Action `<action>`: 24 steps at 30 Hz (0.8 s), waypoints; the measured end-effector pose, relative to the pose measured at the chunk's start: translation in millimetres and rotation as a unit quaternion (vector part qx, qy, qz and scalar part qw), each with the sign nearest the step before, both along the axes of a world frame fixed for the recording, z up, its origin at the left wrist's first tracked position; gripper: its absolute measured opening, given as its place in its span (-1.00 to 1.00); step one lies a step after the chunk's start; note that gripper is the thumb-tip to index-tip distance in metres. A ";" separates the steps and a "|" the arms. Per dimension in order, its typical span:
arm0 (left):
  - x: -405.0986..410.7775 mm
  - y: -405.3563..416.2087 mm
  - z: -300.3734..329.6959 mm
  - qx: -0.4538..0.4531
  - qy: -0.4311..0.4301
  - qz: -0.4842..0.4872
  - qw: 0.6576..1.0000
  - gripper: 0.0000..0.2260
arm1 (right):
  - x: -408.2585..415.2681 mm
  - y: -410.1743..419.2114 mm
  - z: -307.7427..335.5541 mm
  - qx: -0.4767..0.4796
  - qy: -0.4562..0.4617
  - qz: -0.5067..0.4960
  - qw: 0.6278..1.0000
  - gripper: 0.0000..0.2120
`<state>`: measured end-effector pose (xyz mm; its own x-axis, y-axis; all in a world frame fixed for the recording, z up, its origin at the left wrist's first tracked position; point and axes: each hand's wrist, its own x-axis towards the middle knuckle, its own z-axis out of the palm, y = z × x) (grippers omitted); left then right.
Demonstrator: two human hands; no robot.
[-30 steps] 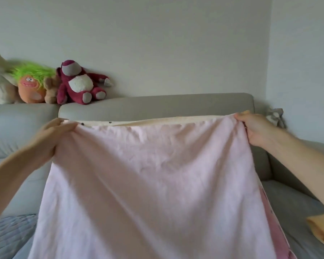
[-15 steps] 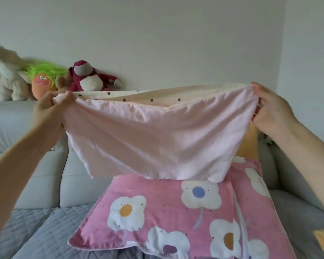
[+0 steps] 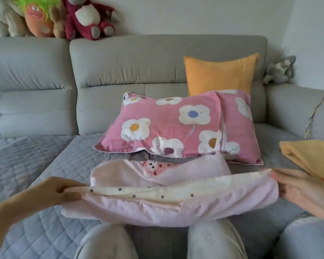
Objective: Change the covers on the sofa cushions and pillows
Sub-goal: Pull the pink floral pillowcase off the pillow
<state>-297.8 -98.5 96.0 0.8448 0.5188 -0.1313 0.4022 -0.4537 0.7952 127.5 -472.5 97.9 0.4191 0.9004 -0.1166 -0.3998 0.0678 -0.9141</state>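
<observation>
Both our forearms reach in low from the bottom corners, hands level with each other and well apart. Our left hand (image 3: 64, 191), back turned up, has its fingers curled round the left end of the pale pink cover (image 3: 172, 208), pinching the dotted cream edge. Our right hand (image 3: 303, 189), palm turned partly up, grips the right end, thumb on top of the hem and fingers folded beneath. The cover hangs slack between the two hands, its open mouth toward us: cream lining with dark dots shows along the top edge, plain pink cloth sags below it over our knees (image 3: 213, 240). The far part of the cover lies crumpled on the grey quilted seat mat (image 3: 36, 165), and a small printed patch of pink and red figures shows in a fold there. Just behind it lies the pink flowered pillow (image 3: 165, 126), flat on the seat, with a second flowered piece overlapping at its right. An orange cushion (image 3: 221, 75) stands upright against the grey sofa back (image 3: 138, 58). A folded yellow cloth (image 3: 310, 157) lies near our right hand. Plush toys sit along the sofa top: a dark red bear (image 3: 88, 17), a green-haired doll (image 3: 37, 14).
</observation>
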 end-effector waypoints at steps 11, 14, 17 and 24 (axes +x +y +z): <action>29.2 -2.5 5.7 0.007 -0.162 0.103 0.981 -0.92 | 19.9 44.4 -4.8 -0.126 -0.212 -0.133 0.960 -0.27; 69.6 18.5 9.1 0.093 -0.166 0.182 0.965 -0.91 | 30.4 85.9 -2.5 -0.189 -0.281 -0.237 0.911 -0.90; 106.7 51.3 -8.9 0.138 -0.129 0.240 0.952 -0.90 | 42.5 128.0 -20.6 -0.273 -0.399 -0.292 0.825 -0.87; 140.4 78.6 -69.3 0.166 -0.042 0.352 0.920 -0.86 | 56.0 160.0 -73.9 -0.309 -0.444 -0.354 0.763 -0.79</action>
